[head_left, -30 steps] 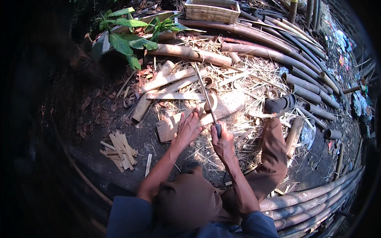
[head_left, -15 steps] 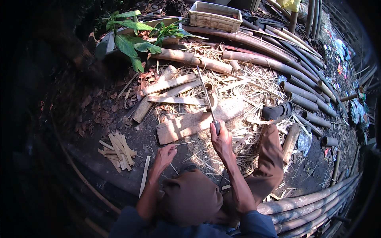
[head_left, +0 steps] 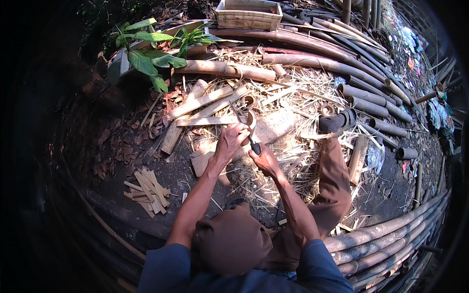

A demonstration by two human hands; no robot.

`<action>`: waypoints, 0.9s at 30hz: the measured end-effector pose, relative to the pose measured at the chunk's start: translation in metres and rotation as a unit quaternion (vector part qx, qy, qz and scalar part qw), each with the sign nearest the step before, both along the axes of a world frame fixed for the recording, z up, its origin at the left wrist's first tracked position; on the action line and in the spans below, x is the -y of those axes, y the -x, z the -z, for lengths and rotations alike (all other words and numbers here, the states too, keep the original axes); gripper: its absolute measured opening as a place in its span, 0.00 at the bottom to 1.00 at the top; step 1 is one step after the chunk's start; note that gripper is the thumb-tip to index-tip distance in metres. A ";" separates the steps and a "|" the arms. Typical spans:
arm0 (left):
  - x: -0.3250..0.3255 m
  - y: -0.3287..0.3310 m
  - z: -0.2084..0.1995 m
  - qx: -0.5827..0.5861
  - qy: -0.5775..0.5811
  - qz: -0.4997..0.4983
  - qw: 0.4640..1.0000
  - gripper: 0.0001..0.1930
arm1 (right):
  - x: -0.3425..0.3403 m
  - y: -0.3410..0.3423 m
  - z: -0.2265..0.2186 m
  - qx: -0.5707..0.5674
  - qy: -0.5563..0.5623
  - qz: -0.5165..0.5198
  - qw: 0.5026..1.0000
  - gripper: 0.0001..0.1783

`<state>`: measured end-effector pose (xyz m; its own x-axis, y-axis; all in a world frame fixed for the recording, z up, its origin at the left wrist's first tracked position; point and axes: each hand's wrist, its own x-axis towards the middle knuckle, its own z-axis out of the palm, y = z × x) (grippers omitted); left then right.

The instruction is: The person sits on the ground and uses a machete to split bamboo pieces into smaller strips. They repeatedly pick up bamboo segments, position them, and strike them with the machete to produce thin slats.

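Note:
My right hand [head_left: 265, 160] is closed round the dark handle of a long-bladed knife [head_left: 254, 147]. The blade slants away up and to the left, its middle partly hidden by my left hand. My left hand [head_left: 231, 141] is curled against a short split piece of bamboo [head_left: 252, 119], fingers at its near left side. The piece stands upright on a thick wooden board [head_left: 273, 124], beside the blade. Whether the edge touches the bamboo, I cannot make out.
Thin bamboo strips [head_left: 149, 191] lie piled at left. Split bamboo lengths [head_left: 205, 120] and shavings [head_left: 312, 93] surround the board. A pale plastic crate [head_left: 249, 18] sits at the back near green leaves [head_left: 142, 61]. Long poles [head_left: 381, 232] lie at lower right; my foot [head_left: 337, 122] rests right of the board.
My left hand has reached forward and right, from above my knee to the bamboo piece. The right hand has lowered the knife beside it. The whole view has shifted slightly.

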<state>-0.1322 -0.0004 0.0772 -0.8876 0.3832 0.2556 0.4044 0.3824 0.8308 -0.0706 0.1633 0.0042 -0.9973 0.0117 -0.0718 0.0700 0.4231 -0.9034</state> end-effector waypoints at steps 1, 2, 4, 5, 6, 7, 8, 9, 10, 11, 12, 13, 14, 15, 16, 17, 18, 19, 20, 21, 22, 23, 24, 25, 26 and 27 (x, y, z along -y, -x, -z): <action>0.003 0.002 0.008 -0.101 -0.008 0.021 0.995 0.11 | -0.010 0.006 -0.002 0.155 0.163 -0.013 0.974 0.15; 0.006 0.000 0.008 -0.084 -0.010 0.004 0.996 0.10 | -0.017 0.012 -0.011 0.301 0.321 -0.026 0.897 0.13; 0.015 -0.014 0.010 -0.121 0.035 0.011 0.992 0.07 | -0.021 0.012 -0.017 0.312 0.320 -0.035 0.894 0.12; 0.015 -0.018 0.010 -0.013 -0.018 -0.030 0.999 0.08 | -0.025 0.013 -0.015 0.305 0.311 -0.048 0.899 0.12; 0.019 -0.012 0.015 -0.003 -0.017 -0.030 0.999 0.08 | -0.028 0.015 -0.012 0.299 0.302 -0.060 0.903 0.12; 0.020 -0.012 0.022 -0.003 -0.024 -0.047 0.999 0.08 | -0.032 0.017 -0.005 0.292 0.282 -0.067 0.911 0.13; 0.019 -0.006 0.024 -0.012 -0.033 -0.061 0.998 0.08 | -0.025 0.013 0.002 0.147 0.201 -0.047 0.967 0.13; 0.018 -0.004 0.026 0.003 -0.048 -0.064 0.997 0.08 | -0.013 0.004 0.010 -0.001 0.110 -0.021 0.994 0.13; 0.016 -0.003 0.022 -0.023 -0.018 -0.074 0.997 0.08 | -0.003 -0.010 0.019 -0.140 0.014 0.003 0.990 0.14; 0.026 0.000 0.020 -0.010 0.007 -0.078 0.997 0.08 | 0.002 -0.024 0.015 -0.008 -0.055 0.004 0.998 0.14; 0.038 0.003 0.019 0.004 0.031 -0.083 0.996 0.09 | 0.001 -0.047 0.009 0.029 -0.098 0.012 0.995 0.14; 0.035 0.006 0.016 0.005 0.009 -0.065 0.998 0.08 | -0.014 -0.063 0.021 0.082 -0.118 0.015 0.990 0.15; 0.029 0.009 0.014 0.005 -0.015 -0.042 0.999 0.08 | -0.031 -0.076 0.042 0.136 -0.138 0.021 0.981 0.15; 0.011 0.016 0.010 0.003 -0.047 -0.011 0.999 0.08 | -0.058 -0.080 0.075 0.061 -0.130 0.016 0.989 0.16; -0.005 0.021 0.010 -0.032 -0.051 -0.008 0.998 0.08 | -0.078 -0.083 0.099 -0.012 -0.121 0.005 0.993 0.17; 0.010 0.024 0.013 -0.064 -0.027 -0.026 0.997 0.08 | -0.066 -0.071 0.073 0.072 -0.047 -0.047 0.995 0.16; 0.023 0.017 0.018 -0.089 -0.005 -0.040 0.995 0.09 | -0.066 -0.060 0.039 0.308 0.137 -0.060 0.939 0.16; 0.010 0.014 -0.003 -0.004 0.058 -0.093 0.994 0.09 | -0.093 -0.061 0.043 0.346 0.211 -0.029 0.914 0.18; 0.022 0.026 0.015 0.009 -0.002 -0.090 0.996 0.09 | -0.111 -0.052 0.048 0.371 0.287 -0.014 0.883 0.20; 0.034 0.029 0.028 0.027 -0.044 -0.111 0.993 0.09 | -0.120 -0.045 0.065 0.350 0.200 0.036 0.914 0.20; 0.046 0.030 0.034 0.045 -0.083 -0.131 0.987 0.09 | -0.125 -0.040 0.068 0.348 0.197 0.051 0.915 0.23; 0.049 0.024 0.027 0.048 -0.128 -0.170 0.976 0.07 | -0.126 -0.041 0.067 0.279 0.134 0.056 0.949 0.24; 0.051 0.022 0.019 0.052 -0.172 -0.208 0.962 0.07 | -0.128 -0.041 0.064 0.207 0.068 0.062 0.974 0.25; 0.049 0.012 0.002 0.071 -0.210 -0.205 0.953 0.08 | -0.120 -0.048 0.056 0.160 0.030 0.072 0.984 0.25; 0.053 0.010 -0.009 0.064 -0.146 -0.222 0.962 0.08 | -0.108 -0.048 0.059 0.123 -0.009 0.096 0.988 0.23; 0.048 0.006 -0.012 0.046 -0.127 -0.216 0.967 0.09 | -0.099 -0.054 0.061 0.121 -0.009 0.129 0.984 0.23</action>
